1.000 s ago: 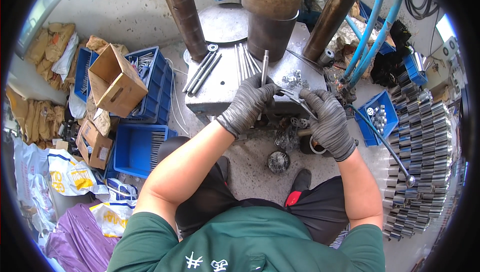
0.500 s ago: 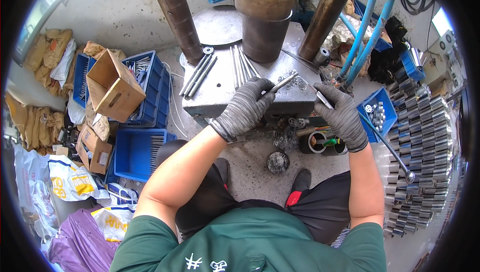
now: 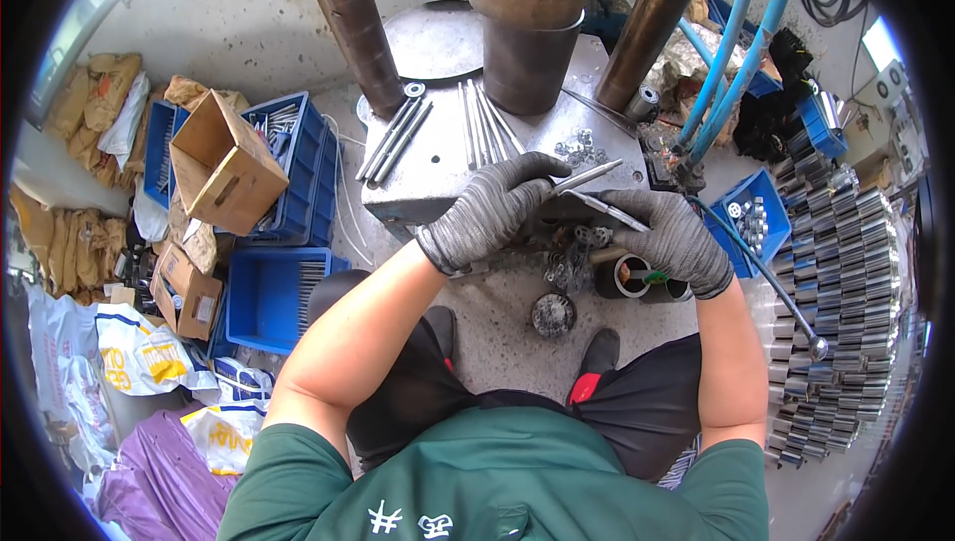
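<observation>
My left hand (image 3: 492, 211), in a grey knit glove, is closed on a metal rod (image 3: 595, 175) that points up and right at the front edge of the steel press table (image 3: 438, 198). My right hand (image 3: 682, 241), gloved alike, pinches a slender silver rod-like piece (image 3: 613, 211). Its far end reaches up-left, close under the left hand's rod; whether the two touch I cannot tell. Beyond the hands lie small metal pieces (image 3: 580, 150) in a loose heap. Two groups of rods rest on the table: a middle fan (image 3: 482, 128) and a left bundle (image 3: 398, 146).
A thick steel cylinder (image 3: 527, 34) stands on the table between two columns (image 3: 348, 29). Blue hoses (image 3: 731, 59) hang at right. Blue bins (image 3: 274, 302) and cartons (image 3: 227, 165) sit left. Stacked metal tubes (image 3: 846, 312) and a long ball-ended lever (image 3: 771, 287) are at right.
My right hand has moved left and slightly down, bringing its slender piece close under the left hand's rod. The left hand's rod has shifted a little right and down.
</observation>
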A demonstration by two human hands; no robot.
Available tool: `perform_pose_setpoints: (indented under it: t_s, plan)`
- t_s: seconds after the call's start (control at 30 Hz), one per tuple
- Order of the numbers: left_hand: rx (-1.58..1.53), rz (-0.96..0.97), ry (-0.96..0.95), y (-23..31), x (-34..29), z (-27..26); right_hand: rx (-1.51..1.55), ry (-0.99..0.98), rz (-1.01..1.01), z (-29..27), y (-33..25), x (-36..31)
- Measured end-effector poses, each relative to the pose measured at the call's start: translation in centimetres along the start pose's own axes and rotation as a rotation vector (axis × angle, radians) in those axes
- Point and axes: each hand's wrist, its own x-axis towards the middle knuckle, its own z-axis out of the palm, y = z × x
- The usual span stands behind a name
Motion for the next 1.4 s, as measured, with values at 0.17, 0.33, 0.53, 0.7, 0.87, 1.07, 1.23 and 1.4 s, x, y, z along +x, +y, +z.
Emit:
perform_pose_setpoints:
  t_s: [0.17,0.33,0.53,0.7,0.87,1.07,1.23,1.4]
  plan:
    - [-0.268,-0.043,-0.014,-0.4,0.2,0.1,0.053,-0.041,0.015,0.9,-0.3,0.4]
    - [-0.313,-0.12,-0.03,-1.0,0.5,-0.5,0.066,-0.052,0.069,0.7,-1.0,0.5]
    - [-0.339,-0.12,-0.059,-0.8,0.7,-0.3,-0.015,-0.067,-0.062,1.2,-0.3,0.5]
    - [-0.446,-0.128,-0.011,0.0,0.4,-0.1,0.126,-0.097,-0.009,1.3,-0.9,0.7]
    - [-0.539,-0.153,0.039,0.2,0.2,-0.2,0.178,-0.103,0.017,1.7,-1.6,0.8]
    - [-0.664,-0.199,0.111,0.3,0.4,-0.3,-0.097,0.115,-0.126,4.1,0.7,0.7]
    - [-0.956,-0.149,-0.043,-2.6,1.3,-1.6,0.87,-0.291,0.312,3.7,0.4,0.3]
    - [-1.087,-0.038,0.025,-1.8,1.6,-1.3,0.797,-0.037,0.272,2.6,1.5,0.6]
